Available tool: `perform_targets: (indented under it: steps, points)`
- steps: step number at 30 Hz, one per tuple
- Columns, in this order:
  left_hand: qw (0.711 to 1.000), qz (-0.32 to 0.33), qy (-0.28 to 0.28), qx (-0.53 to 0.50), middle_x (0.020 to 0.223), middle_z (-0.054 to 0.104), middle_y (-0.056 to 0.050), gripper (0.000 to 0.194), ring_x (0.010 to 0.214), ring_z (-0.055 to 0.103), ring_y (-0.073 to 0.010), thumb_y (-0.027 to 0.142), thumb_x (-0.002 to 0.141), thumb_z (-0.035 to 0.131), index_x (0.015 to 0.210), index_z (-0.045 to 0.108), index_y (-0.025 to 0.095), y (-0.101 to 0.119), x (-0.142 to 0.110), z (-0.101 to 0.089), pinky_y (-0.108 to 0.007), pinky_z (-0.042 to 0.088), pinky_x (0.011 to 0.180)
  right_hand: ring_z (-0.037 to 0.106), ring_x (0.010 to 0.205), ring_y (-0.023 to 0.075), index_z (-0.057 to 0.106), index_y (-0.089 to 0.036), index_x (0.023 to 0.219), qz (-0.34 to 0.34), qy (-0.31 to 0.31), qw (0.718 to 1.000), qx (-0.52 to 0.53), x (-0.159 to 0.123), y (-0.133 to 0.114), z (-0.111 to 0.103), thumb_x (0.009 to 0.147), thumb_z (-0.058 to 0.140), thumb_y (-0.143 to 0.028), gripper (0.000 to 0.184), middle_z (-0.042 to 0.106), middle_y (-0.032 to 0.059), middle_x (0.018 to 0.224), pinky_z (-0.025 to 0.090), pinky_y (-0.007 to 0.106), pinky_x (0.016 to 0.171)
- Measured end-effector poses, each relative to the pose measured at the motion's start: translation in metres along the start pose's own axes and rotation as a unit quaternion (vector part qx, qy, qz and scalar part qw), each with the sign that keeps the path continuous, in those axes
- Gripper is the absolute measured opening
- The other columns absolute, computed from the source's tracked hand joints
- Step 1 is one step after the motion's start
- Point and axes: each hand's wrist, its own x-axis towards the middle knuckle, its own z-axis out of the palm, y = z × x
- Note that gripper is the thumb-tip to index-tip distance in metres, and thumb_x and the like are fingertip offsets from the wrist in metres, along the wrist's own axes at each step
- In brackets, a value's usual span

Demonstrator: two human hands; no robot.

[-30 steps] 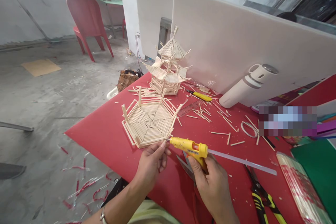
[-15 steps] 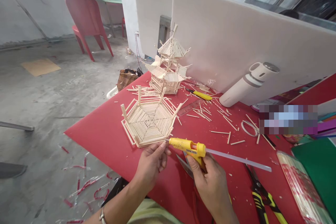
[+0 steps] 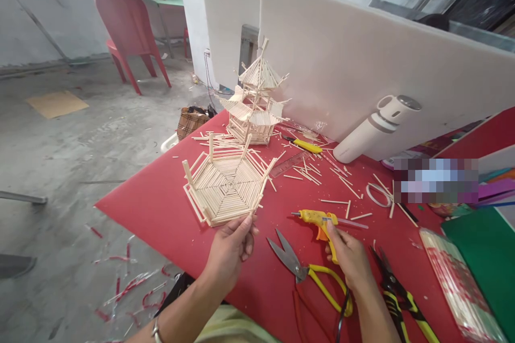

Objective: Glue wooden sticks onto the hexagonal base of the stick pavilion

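Note:
My right hand [image 3: 351, 253] is wrapped round the handle of a yellow glue gun [image 3: 317, 218], its nozzle pointing left and a clear glue stick out of its back. Close to the near edge of a hexagonal base [image 3: 225, 187] made of thin wooden sticks, my left hand [image 3: 232, 241] is closed in a pinch; what lies between thumb and fingers is too small to make out. Short upright posts stand at several corners of that base. Scissors [image 3: 298, 270] with red and yellow handles lie open between my hands. Behind the base stands a stick pagoda [image 3: 259, 102] with tiered roofs.
On the red table [image 3: 148, 203] lie loose sticks [image 3: 308, 171], a yellow utility knife [image 3: 306, 145], a clear ruler [image 3: 288, 164] and black-yellow pliers [image 3: 396, 289]. A white bottle [image 3: 372, 131] leans by the board. Packed sticks [image 3: 458, 278] lie at right.
My right hand has drawn the glue gun to the right, away from my left fingertips, uncovering the scissors. My left hand stays pinched beside the base.

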Motion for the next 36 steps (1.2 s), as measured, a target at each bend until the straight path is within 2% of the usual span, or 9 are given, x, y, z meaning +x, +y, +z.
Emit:
perform_targets:
  steps: [2,4,6,7,9,11,16,27,36]
  points:
    - [1.0,-0.003,-0.002,0.001,0.064,0.063,0.001,0.04,0.037,0.04,-0.0022,0.044,0.065,0.084,0.087,0.073,0.012,0.0,0.0,-0.001,-0.017,0.022,0.037,0.062,0.063,0.023,0.072,-0.018,0.078,-0.062,0.076,0.987,-0.129,0.001,-0.001,-0.002,0.086,0.048,-0.068,0.055,0.068,0.0097,0.072,0.044,0.03,0.053]
    - [1.0,-0.006,-0.007,0.001,0.063,0.062,0.002,0.04,0.037,0.039,-0.0021,0.044,0.066,0.083,0.088,0.073,0.012,0.0,0.0,-0.002,-0.017,0.022,0.037,0.063,0.075,0.0263,0.074,-0.019,0.085,-0.146,0.193,0.941,-0.236,-0.008,-0.012,0.0,0.089,0.051,-0.059,0.046,0.072,0.0133,0.086,0.043,0.032,0.059]
    - [1.0,-0.01,-0.011,-0.001,0.061,0.061,0.002,0.04,0.036,0.038,-0.0021,0.044,0.067,0.082,0.088,0.072,0.012,0.001,-0.001,-0.001,-0.017,0.02,0.036,0.064,0.08,0.025,0.074,-0.019,0.091,-0.242,0.258,0.905,-0.238,-0.023,-0.03,0.01,0.092,0.053,-0.049,0.037,0.073,0.012,0.091,0.045,0.033,0.066]
    - [1.0,-0.013,-0.011,-0.002,0.06,0.06,0.003,0.039,0.036,0.037,-0.0021,0.044,0.067,0.082,0.087,0.072,0.012,0.002,-0.001,-0.001,-0.018,0.02,0.036,0.064,0.075,0.0215,0.073,-0.02,0.088,-0.295,0.248,0.9,-0.205,-0.032,-0.04,0.019,0.094,0.053,-0.045,0.033,0.072,0.0095,0.087,0.046,0.031,0.068]
    - [1.0,-0.017,-0.004,-0.002,0.058,0.058,0.003,0.039,0.035,0.035,-0.0021,0.044,0.067,0.082,0.086,0.072,0.011,0.004,-0.002,0.001,-0.018,0.019,0.036,0.064,0.074,0.0165,0.072,-0.021,0.088,-0.405,0.133,0.896,-0.125,-0.048,-0.061,0.044,0.095,0.056,-0.035,0.022,0.07,0.0057,0.083,0.048,0.027,0.072]
    - [1.0,-0.015,0.004,-0.006,0.055,0.056,0.004,0.038,0.036,0.034,-0.0021,0.043,0.066,0.083,0.085,0.072,0.011,0.006,-0.003,0.003,-0.017,0.019,0.036,0.063,0.076,0.0157,0.072,-0.02,0.094,-0.461,0.096,0.877,-0.093,-0.058,-0.076,0.071,0.095,0.058,-0.026,0.015,0.068,0.0047,0.081,0.048,0.026,0.074]
    - [1.0,-0.014,0.005,-0.025,0.045,0.047,0.006,0.038,0.035,0.032,-0.0025,0.042,0.064,0.083,0.057,0.059,0.014,0.006,-0.001,0.004,-0.018,0.018,0.036,0.061,0.074,0.0159,0.072,-0.018,0.1,-0.476,0.094,0.871,-0.081,-0.055,-0.084,0.108,0.095,0.059,-0.019,0.014,0.066,0.0042,0.079,0.047,0.027,0.072]
    - [0.998,-0.054,0.033,-0.016,0.047,0.05,0.005,0.041,0.034,0.031,-0.0019,0.046,0.059,0.083,0.056,0.058,0.014,0.006,-0.003,0.001,-0.018,0.016,0.035,0.062,0.076,0.0153,0.071,-0.02,0.109,-0.499,0.095,0.853,-0.124,-0.051,-0.077,0.11,0.098,0.053,-0.017,0.021,0.067,0.0048,0.083,0.046,0.025,0.071]
    - [0.997,-0.06,0.041,-0.012,0.05,0.052,0.004,0.036,0.034,0.03,-0.0023,0.044,0.063,0.079,0.059,0.06,0.014,0.009,-0.001,0.004,-0.019,0.015,0.036,0.061,0.074,0.0145,0.073,-0.021,0.106,-0.495,0.079,0.859,-0.1,-0.045,-0.08,0.109,0.098,0.049,-0.015,0.025,0.066,0.0045,0.083,0.047,0.024,0.068]
